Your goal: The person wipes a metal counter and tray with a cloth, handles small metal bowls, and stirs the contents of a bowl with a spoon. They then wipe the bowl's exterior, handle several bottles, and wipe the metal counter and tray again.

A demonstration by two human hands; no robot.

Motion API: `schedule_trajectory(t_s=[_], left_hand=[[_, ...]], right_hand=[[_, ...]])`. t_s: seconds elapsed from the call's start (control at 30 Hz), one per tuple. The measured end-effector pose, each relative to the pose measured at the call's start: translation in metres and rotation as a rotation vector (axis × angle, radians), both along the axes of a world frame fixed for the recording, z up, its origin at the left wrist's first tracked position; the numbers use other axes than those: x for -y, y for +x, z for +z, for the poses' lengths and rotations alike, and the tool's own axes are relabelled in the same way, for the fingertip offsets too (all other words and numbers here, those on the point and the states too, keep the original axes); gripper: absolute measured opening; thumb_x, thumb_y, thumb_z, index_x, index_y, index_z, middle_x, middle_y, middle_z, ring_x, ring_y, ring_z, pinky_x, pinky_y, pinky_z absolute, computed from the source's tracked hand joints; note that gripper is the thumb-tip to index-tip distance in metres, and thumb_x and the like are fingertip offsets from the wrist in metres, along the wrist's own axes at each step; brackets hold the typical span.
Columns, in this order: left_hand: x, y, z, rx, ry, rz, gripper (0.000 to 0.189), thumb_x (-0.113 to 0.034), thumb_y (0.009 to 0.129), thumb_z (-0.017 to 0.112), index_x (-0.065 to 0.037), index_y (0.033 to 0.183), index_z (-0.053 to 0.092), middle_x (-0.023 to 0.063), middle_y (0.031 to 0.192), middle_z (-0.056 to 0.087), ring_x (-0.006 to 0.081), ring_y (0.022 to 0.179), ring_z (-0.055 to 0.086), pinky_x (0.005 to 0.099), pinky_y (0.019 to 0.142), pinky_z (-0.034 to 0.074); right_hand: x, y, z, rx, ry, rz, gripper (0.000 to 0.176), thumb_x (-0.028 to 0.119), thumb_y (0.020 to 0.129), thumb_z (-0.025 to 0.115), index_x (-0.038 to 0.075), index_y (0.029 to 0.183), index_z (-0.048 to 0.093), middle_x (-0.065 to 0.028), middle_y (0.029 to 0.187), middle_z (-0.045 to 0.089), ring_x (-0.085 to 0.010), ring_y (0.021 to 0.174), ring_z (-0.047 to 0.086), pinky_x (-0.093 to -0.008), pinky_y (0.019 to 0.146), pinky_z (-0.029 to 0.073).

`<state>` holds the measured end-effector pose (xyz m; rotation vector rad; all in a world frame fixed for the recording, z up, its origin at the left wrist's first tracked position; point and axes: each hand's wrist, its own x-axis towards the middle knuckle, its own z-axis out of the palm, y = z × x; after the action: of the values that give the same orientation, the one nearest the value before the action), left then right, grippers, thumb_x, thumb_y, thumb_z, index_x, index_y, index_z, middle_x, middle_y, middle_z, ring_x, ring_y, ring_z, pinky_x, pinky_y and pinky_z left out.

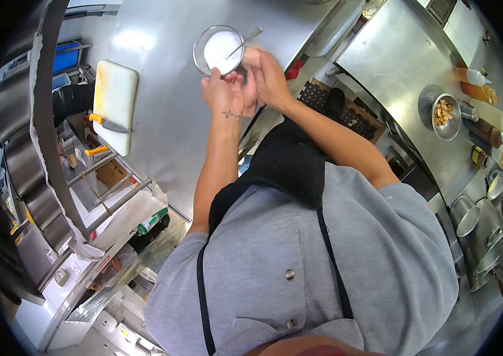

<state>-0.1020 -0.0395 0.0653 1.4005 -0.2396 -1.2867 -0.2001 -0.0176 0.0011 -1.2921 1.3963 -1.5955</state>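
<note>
Glass bowl (198,51) of white powder, spoon (249,37) stuck in it, sat on the steel counter (162,118), right of a cutting board (115,98). It looked light, slick and breakable, safest cupped under its rim. Left hand (225,95) and right hand (268,77) met beside it, fingers curled together. Whether they gripped anything, I couldn't tell.

Glass bowl (195,52) w/ white powder (219,47) + spoon (247,39), upright on counter (162,113).
</note>
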Motion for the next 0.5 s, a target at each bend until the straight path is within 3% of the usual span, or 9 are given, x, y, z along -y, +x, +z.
schedule_trajectory(t_s=[0.07,0.13,0.17,0.2,0.27,0.4,0.47,0.5], left_hand=[[-0.001,0.012,-0.004,-0.04,0.006,-0.154,0.017,-0.016,0.096,0.054,-0.006,0.102,0.041,0.0102,0.089,0.049,0.0196,0.072,0.051,0.0363,0.062,0.047],[0.003,0.033,0.001,0.021,0.083,-0.255,0.02,-0.017,0.095,0.056,-0.005,0.101,0.042,0.0089,0.083,0.049,0.0216,0.071,0.055,0.0367,0.059,0.048],[0.006,0.044,0.005,0.086,0.156,-0.354,0.022,-0.018,0.093,0.058,-0.004,0.1,0.042,0.0077,0.078,0.049,0.0236,0.07,0.058,0.0372,0.057,0.049],[0.016,0.05,0.01,0.084,0.153,-0.359,0.022,-0.018,0.093,0.058,-0.004,0.1,0.042,0.0077,0.078,0.049,0.0236,0.07,0.058,0.0372,0.057,0.049],[0.03,0.06,0.017,0.285,0.092,-0.499,0.016,-0.01,0.089,0.058,0.001,0.092,0.047,0.0095,0.08,0.053,0.028,0.074,0.064,0.0379,0.061,0.055],[0.041,0.056,0.029,0.431,0.016,-0.595,0.009,-0.001,0.084,0.054,0.004,0.084,0.047,0.0144,0.084,0.056,0.0292,0.074,0.066,0.0372,0.065,0.059],[0.033,0.052,0.035,0.457,0.03,-0.624,0.005,0.003,0.082,0.049,0.006,0.078,0.048,0.0161,0.081,0.058,0.0274,0.072,0.066,0.0364,0.068,0.06],[0.027,0.047,0.042,0.46,0.017,-0.641,0.005,0.003,0.082,0.049,0.006,0.078,0.048,0.0161,0.081,0.058,0.0274,0.072,0.066,0.0364,0.068,0.06]], right_hand=[[-0.02,-0.02,0.014,-0.022,0.054,0.113,0.028,0.008,0.087,0.053,-0.002,0.112,0.054,-0.0226,0.107,0.058,-0.0432,0.103,0.052,-0.0438,0.091,0.043],[-0.035,-0.051,0.044,-0.028,0.318,0.481,0.027,0.007,0.083,0.056,-0.004,0.107,0.058,-0.0239,0.1,0.061,-0.0422,0.097,0.059,-0.0421,0.084,0.048],[-0.039,-0.061,0.035,0.039,0.343,0.454,0.022,0.008,0.084,0.056,-0.004,0.102,0.061,-0.019,0.095,0.065,-0.0326,0.092,0.064,-0.0378,0.08,0.05],[-0.036,-0.074,0.034,0.036,0.34,0.449,0.022,0.008,0.084,0.056,-0.004,0.102,0.061,-0.019,0.095,0.065,-0.0326,0.092,0.064,-0.0378,0.08,0.05],[-0.034,-0.094,0.036,0.454,0.441,0.387,0.021,0.009,0.089,0.051,-0.001,0.104,0.061,-0.0116,0.097,0.065,-0.0213,0.088,0.064,-0.0329,0.079,0.05],[-0.015,-0.111,0.053,0.643,0.453,0.33,0.025,0.01,0.093,0.045,0.002,0.113,0.058,-0.0061,0.101,0.063,-0.0149,0.088,0.063,-0.0298,0.08,0.051],[-0.008,-0.094,0.044,0.806,0.36,0.291,0.03,0.009,0.094,0.041,0.003,0.122,0.051,-0.0072,0.109,0.061,-0.0151,0.093,0.061,-0.0291,0.084,0.05],[-0.006,-0.082,0.031,0.939,0.273,0.309,0.032,0.007,0.094,0.039,0.003,0.125,0.048,-0.008,0.114,0.059,-0.0169,0.104,0.058,-0.0292,0.092,0.047]])
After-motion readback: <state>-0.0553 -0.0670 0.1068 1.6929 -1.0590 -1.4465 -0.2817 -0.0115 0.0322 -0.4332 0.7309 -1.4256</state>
